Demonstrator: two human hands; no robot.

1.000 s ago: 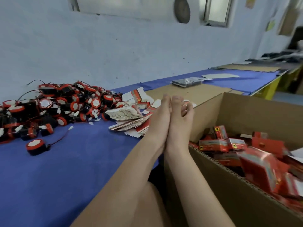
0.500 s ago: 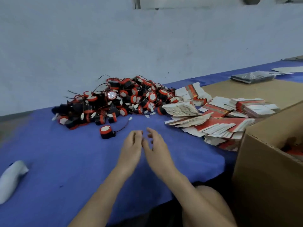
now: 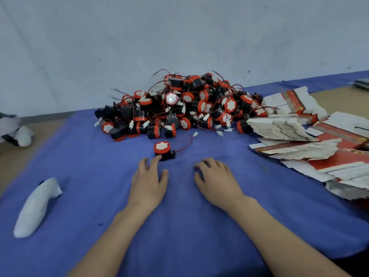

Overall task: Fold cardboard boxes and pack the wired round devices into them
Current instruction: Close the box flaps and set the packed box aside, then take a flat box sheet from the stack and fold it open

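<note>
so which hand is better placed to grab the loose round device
Left: the left hand has its fingertips at the loose round device; the right hand rests farther right on the blue cloth, nearer the flat cartons.

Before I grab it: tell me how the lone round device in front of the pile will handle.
The lone device looks rigid, probably light and easy to pinch. Being round, it might roll if tipped. Its thin red wire looks floppy, so the white plug will likely dangle.
</note>
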